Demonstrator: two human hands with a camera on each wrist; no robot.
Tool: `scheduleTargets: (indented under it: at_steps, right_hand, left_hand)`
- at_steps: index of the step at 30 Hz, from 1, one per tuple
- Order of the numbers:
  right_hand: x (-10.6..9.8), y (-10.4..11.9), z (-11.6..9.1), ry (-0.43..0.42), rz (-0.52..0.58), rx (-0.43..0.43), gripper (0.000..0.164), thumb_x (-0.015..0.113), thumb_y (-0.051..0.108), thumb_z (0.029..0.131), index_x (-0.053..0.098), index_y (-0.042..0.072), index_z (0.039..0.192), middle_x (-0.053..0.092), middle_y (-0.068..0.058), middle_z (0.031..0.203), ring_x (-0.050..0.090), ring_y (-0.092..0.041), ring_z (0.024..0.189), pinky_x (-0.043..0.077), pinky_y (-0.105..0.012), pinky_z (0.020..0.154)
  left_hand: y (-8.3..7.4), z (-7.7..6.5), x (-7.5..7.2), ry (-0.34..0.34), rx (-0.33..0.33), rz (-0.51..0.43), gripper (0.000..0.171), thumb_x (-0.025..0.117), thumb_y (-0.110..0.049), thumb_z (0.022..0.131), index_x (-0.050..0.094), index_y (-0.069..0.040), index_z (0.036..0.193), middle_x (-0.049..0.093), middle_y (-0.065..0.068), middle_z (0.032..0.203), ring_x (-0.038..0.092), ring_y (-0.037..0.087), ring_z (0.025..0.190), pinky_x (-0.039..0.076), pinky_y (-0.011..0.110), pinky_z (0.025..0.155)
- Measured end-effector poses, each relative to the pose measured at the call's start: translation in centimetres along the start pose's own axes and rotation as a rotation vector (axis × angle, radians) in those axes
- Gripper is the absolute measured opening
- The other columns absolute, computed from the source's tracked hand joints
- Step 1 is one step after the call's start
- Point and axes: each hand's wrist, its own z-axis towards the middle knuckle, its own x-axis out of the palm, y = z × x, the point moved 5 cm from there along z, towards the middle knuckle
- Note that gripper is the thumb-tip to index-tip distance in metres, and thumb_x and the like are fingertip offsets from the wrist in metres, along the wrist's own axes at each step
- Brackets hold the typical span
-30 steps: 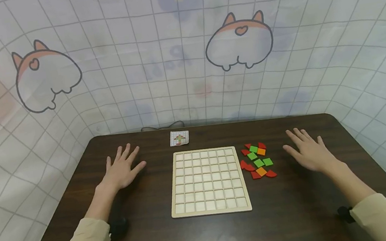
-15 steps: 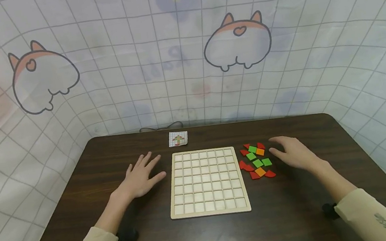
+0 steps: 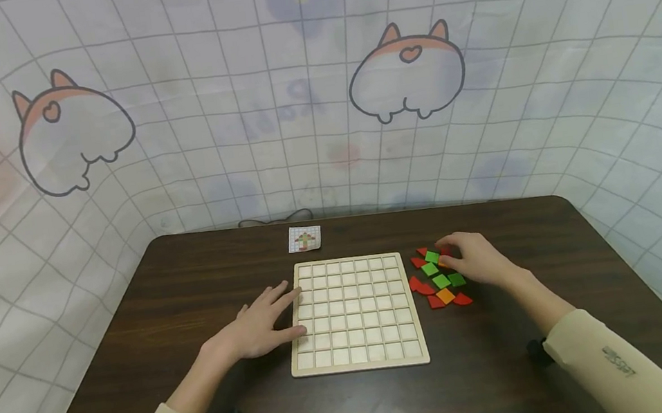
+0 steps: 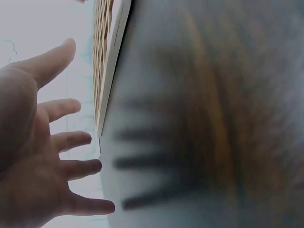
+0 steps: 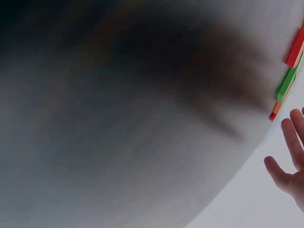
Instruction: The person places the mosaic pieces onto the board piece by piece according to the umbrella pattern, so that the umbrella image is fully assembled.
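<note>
A pale wooden grid board lies on the dark table. My left hand reaches over its left edge from the side; in the left wrist view the fingers are spread and straight, with nothing between them. Right of the board lies a loose group of red, green and orange tiles. My right hand is over their upper right part, thumb and index finger apart above an orange tile, which they partly hide. A green tile lies just below that hand. Another orange tile sits between red pieces.
Behind the board lies a small paper card printed with a coloured tile pattern. A thin dark cable runs along the table's back edge. The patterned cloth hangs around the back and sides.
My right hand has moved left from the table's right side to the tiles, its fingers bending. My left hand has moved right to the board's left edge. The tiles look unmoved.
</note>
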Motion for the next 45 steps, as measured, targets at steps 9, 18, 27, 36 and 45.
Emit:
scheduleTargets:
  at_steps: [9, 18, 27, 36, 45]
  right_hand:
    - [0.9, 0.5, 1.8, 0.031, 0.019, 0.021, 0.028, 0.071, 0.014, 0.098, 0.071, -0.005, 0.119, 0.065, -0.016, 0.107, 0.062, -0.027, 0.089, 0.054, -0.047, 0.078]
    - [1.4, 0.6, 3.3, 0.068, 0.016, 0.056, 0.027, 0.068, 0.013, 0.099, 0.070, -0.006, 0.119, 0.065, -0.021, 0.111, 0.064, -0.034, 0.096, 0.054, -0.052, 0.084]
    - [1.8, 0.4, 4.1, 0.099, -0.030, 0.107, 0.026, 0.068, 0.017, 0.101, 0.072, -0.003, 0.117, 0.067, -0.018, 0.111, 0.066, -0.035, 0.100, 0.054, -0.053, 0.084]
    - [1.7, 0.5, 4.2, 0.080, -0.065, 0.146, 0.023, 0.069, 0.018, 0.099, 0.073, -0.002, 0.110, 0.072, -0.015, 0.102, 0.067, -0.028, 0.085, 0.056, -0.051, 0.077]
    - [1.9, 0.4, 4.2, 0.087, -0.075, 0.183, 0.019, 0.069, 0.019, 0.098, 0.070, 0.000, 0.103, 0.069, -0.009, 0.091, 0.060, -0.021, 0.071, 0.052, -0.043, 0.066]
  left_hand:
    - [-0.4, -1.6, 1.1, 0.056, -0.006, -0.022, 0.090, 0.062, -0.064, 0.095, 0.030, -0.016, 0.164, 0.015, 0.019, 0.169, 0.012, 0.046, 0.153, 0.015, 0.083, 0.105]
    - [-0.3, -2.8, 1.7, 0.082, 0.022, -0.023, 0.100, 0.067, -0.067, 0.090, 0.027, -0.012, 0.164, 0.012, 0.014, 0.171, 0.004, 0.046, 0.154, 0.005, 0.083, 0.106]
    - [-0.4, -2.8, 1.9, 0.102, 0.031, -0.005, 0.112, 0.076, -0.066, 0.083, 0.024, -0.011, 0.165, 0.009, 0.010, 0.172, -0.002, 0.046, 0.154, 0.002, 0.083, 0.105]
    - [-0.6, -2.4, 1.9, 0.104, 0.005, 0.044, 0.112, 0.075, -0.067, 0.083, 0.023, -0.014, 0.165, 0.011, 0.005, 0.172, 0.000, 0.044, 0.154, 0.004, 0.082, 0.106]
    - [-0.9, -1.8, 1.6, 0.113, 0.010, 0.108, 0.111, 0.074, -0.069, 0.082, 0.025, -0.013, 0.165, 0.015, 0.006, 0.171, 0.005, 0.042, 0.155, 0.013, 0.079, 0.108]
